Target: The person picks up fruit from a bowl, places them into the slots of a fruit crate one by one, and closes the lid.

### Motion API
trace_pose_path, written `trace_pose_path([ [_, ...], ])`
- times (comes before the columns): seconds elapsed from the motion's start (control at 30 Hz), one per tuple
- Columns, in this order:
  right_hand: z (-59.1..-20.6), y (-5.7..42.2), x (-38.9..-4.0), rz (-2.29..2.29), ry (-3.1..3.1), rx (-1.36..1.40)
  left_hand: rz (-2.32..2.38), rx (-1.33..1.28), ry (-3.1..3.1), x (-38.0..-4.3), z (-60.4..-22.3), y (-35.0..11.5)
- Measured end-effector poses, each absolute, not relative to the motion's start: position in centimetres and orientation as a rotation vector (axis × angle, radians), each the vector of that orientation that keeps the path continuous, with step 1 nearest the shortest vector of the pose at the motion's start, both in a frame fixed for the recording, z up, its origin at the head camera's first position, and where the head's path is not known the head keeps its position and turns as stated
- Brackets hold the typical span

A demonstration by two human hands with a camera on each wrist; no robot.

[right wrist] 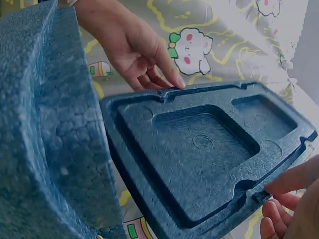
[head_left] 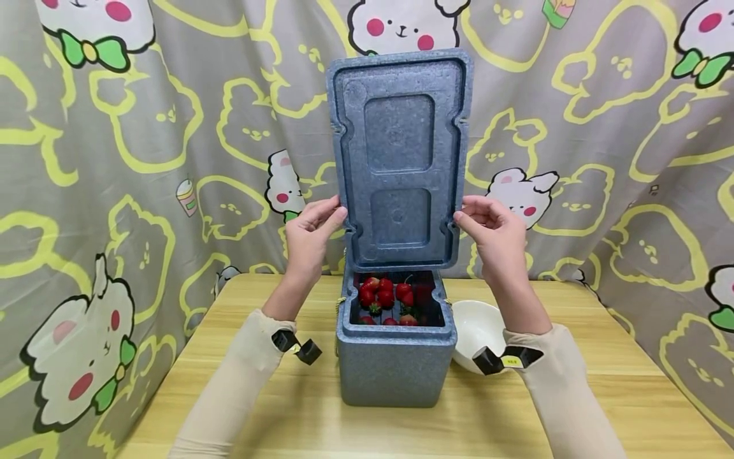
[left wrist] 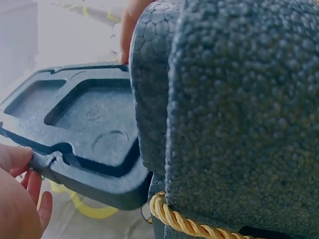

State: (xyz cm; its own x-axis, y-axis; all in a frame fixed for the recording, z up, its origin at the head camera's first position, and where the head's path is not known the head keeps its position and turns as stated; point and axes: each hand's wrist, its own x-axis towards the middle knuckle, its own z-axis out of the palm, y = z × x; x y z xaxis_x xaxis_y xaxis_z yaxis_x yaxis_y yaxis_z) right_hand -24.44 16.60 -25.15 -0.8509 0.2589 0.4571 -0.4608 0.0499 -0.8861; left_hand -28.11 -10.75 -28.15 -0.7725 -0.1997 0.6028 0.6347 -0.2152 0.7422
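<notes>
A blue-grey foam lid (head_left: 399, 178) stands nearly upright above the back of a foam cooler box (head_left: 395, 370), its recessed underside facing me. My left hand (head_left: 309, 236) pinches the lid's left edge between thumb and fingers. On the opposite edge, my right hand (head_left: 493, 233) pinches it the same way. Inside the uncovered box lie several red strawberries (head_left: 385, 294), some with green leaves. In the left wrist view, a twisted gold rope (left wrist: 184, 221) hangs on the box's side. Both hands grip the lid in the right wrist view too.
A white bowl (head_left: 477, 328) stands on the wooden table (head_left: 275, 408), right of the box and partly behind my right forearm. A grey curtain (head_left: 229, 159) with cartoon prints hangs close behind and at both sides of the table.
</notes>
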Motion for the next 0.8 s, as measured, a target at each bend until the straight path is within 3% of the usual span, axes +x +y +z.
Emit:
trace_pose_path([
  [0.8, -24.7, 16.6, -24.3, 2.015, -2.085, 0.114, -2.138, -0.526, -1.821, -26.8, -28.1, -10.8],
])
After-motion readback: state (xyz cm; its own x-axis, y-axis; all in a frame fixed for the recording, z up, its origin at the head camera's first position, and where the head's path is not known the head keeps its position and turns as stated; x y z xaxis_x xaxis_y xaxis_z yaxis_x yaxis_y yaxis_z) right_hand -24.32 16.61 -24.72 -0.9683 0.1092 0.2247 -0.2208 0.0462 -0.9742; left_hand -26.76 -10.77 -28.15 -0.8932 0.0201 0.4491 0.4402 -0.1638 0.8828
